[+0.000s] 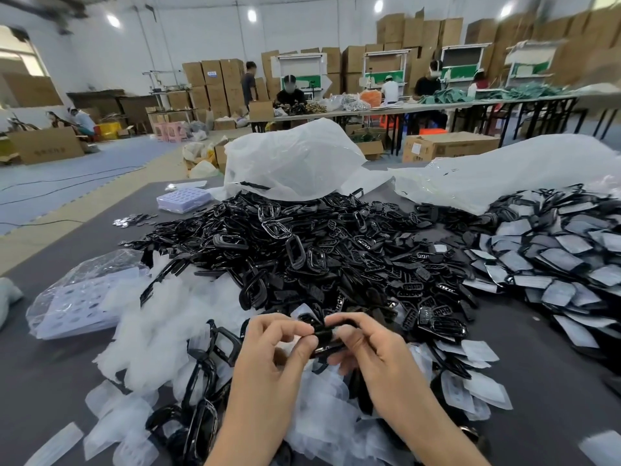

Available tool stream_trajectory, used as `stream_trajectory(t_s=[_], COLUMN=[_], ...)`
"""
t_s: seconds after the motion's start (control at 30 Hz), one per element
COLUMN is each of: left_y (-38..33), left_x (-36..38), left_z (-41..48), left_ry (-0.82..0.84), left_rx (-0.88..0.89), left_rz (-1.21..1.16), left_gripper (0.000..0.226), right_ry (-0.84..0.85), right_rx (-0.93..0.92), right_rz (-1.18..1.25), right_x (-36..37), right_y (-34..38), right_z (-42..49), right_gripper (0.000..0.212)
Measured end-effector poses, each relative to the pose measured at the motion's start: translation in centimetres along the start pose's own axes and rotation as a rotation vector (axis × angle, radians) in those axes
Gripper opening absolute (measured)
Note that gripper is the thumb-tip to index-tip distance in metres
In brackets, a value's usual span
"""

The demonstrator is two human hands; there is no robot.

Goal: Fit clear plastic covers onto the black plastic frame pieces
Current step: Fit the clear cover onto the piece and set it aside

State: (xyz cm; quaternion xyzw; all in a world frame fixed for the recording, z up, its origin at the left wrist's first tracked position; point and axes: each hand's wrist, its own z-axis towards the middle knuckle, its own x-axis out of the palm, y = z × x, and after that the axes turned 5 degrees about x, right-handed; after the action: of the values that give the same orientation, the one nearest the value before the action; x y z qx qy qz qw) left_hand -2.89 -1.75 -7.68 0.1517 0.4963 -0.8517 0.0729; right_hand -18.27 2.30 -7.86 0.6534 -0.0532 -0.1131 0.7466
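Both hands meet over the near middle of the table on one small black frame piece [327, 341]. My left hand [275, 351] pinches its left end between thumb and fingers. My right hand [366, 344] curls round its right end from above. Whether a clear cover is on the piece is hidden by my fingers. Behind the hands spreads a big heap of black frame pieces [302, 257]. Loose clear plastic covers [161, 317] lie in a whitish pile to the left and under my wrists.
A bag of purple perforated sheets [77, 304] lies at the left, another stack [183, 200] farther back. Pieces with pale backing [554, 264] are piled at the right. Large clear plastic bags [295, 159] stand behind the heap. Other people work at tables far behind.
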Motion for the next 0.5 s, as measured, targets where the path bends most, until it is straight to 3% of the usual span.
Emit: stream_trajectory(t_s=[0.13,0.33,0.5], left_y=[0.25,0.49,0.11], left_x=[0.15,0.0,0.02], left_z=[-0.1,0.0,-0.27], left_ry=[0.029,0.088,0.101], left_rx=[-0.03,-0.09,-0.012], left_rz=[-0.094,-0.156,-0.105], left_gripper=[0.025,0.024,0.033], right_ry=[0.1,0.087,0.1], right_rx=[0.061,0.081,0.091], right_rz=[0.19,0.299,0.321], right_x=[0.78,0.91,1.01], right_y=[0.04,-0.07,-0.09], right_z=[0.01,0.17,0.19], right_gripper=[0.027,0.027,0.027])
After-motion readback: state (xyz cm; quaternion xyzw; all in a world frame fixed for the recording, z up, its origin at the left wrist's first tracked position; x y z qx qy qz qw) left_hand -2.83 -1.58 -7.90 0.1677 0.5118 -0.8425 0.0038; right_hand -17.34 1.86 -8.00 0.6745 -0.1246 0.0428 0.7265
